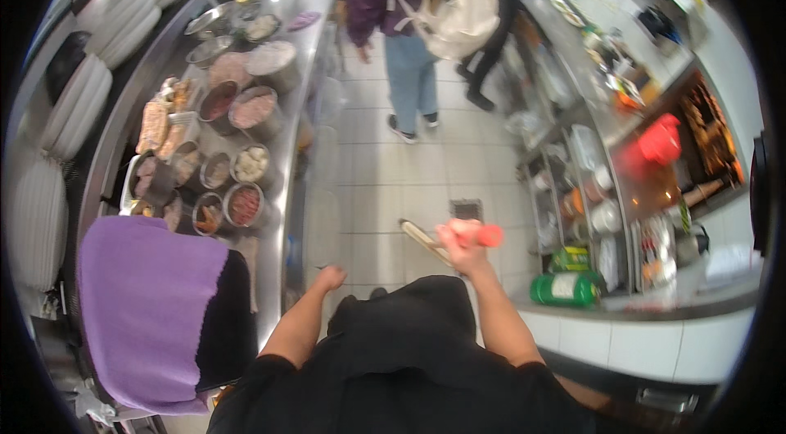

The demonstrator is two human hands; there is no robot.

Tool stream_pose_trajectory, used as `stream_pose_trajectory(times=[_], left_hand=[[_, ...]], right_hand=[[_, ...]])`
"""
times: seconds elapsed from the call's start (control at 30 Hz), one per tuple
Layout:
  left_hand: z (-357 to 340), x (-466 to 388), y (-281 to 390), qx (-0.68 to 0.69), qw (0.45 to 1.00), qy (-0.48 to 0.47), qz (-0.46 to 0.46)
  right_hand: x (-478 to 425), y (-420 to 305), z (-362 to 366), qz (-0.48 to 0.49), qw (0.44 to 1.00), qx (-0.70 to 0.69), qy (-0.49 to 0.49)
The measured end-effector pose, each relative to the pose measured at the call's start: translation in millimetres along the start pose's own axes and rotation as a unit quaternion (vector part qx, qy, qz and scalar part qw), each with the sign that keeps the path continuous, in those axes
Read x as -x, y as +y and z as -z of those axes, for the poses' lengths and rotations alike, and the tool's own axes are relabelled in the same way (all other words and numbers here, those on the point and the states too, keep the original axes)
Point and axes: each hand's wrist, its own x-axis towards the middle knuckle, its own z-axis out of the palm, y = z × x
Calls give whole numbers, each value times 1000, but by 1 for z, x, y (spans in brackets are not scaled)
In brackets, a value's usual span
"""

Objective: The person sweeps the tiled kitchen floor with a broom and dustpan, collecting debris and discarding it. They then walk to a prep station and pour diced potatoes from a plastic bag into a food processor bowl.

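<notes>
My right hand (463, 243) is shut around a red cylindrical handle (489, 235), held out over the tiled floor. A long, narrow, pale object (424, 240) with a dark tip slants up and left beside this hand; blur hides whether it joins the handle. My left hand (332, 278) hangs low beside the steel counter (279, 188), its fingers curled. A small dark point shows beside its fingers, too unclear to name. Metal containers of food stand on that counter, among them one of red meat pieces (245, 205) and one of whitish pieces (251, 164).
A purple cloth (147, 311) covers a dark object at lower left. Ahead, a person with a cream backpack (460, 4) stands in the aisle near another person. Stacked plates (40, 225) line the left. Right are shelves, a green gas canister (562, 288) and a red bag (660, 139).
</notes>
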Motion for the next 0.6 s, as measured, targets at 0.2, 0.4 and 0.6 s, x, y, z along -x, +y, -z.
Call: stream_pose_trajectory(times=[0.2, 0.4, 0.6], left_hand=[[146, -114, 124, 43, 999, 16, 19], [132, -188, 115, -23, 991, -80, 100], [117, -203, 124, 97, 980, -83, 153]], right_hand=[[-89, 89, 27, 21, 994, -41, 100], [-184, 170, 47, -1, 993, -58, 99], [-292, 220, 70, -49, 992, -103, 57]])
